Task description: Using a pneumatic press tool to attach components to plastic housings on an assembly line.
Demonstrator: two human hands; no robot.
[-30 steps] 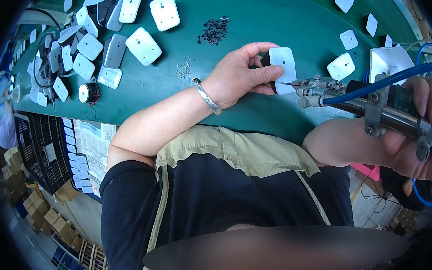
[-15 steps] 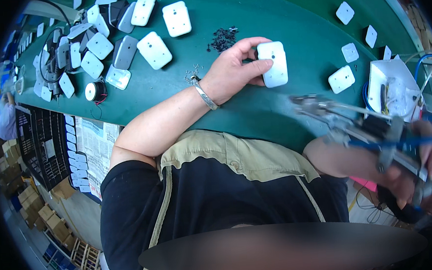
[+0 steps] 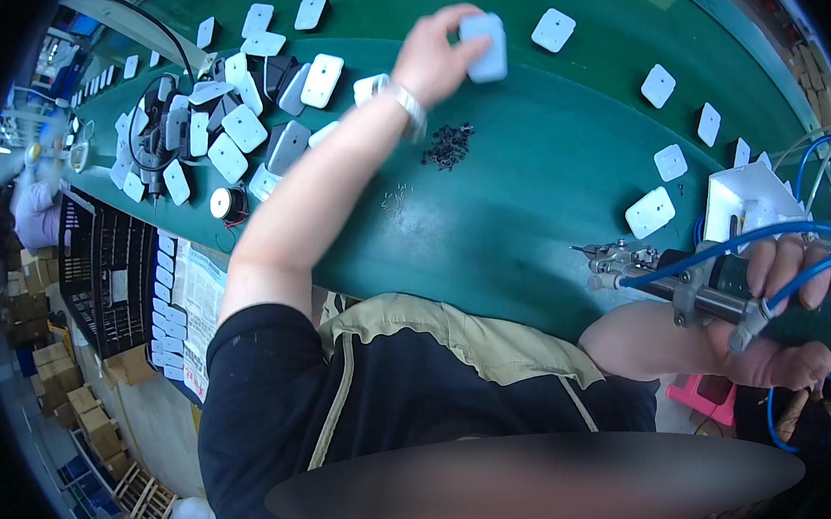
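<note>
At the far middle of the bench my left hand (image 3: 432,61) pinches a white, rounded rectangular plastic case (image 3: 491,55) between thumb and fingers. A small heap of black parts (image 3: 449,147), perhaps screws, lies below that wrist, with a scatter of tiny silver pieces (image 3: 396,201) nearer to me. On the right, my right hand (image 3: 783,280) is wrapped round a screwdriver-like power tool (image 3: 713,300) with a metal body and blue hoses. Its metal nose (image 3: 615,259) points left over the green bench and touches no case. Part of the grip is hidden by hoses.
Many similar cases (image 3: 244,129) crowd the left of the green bench (image 3: 517,206). Others, such as one white case (image 3: 650,212), lie at right beside a white open box (image 3: 754,191). A wire spool (image 3: 225,205) sits near the left edge. Black crates (image 3: 112,269) stand below.
My left hand has carried the white case away from me to the far side of the bench. The tool in my right hand, blurred before, is now steadier. The view has shifted slightly.
</note>
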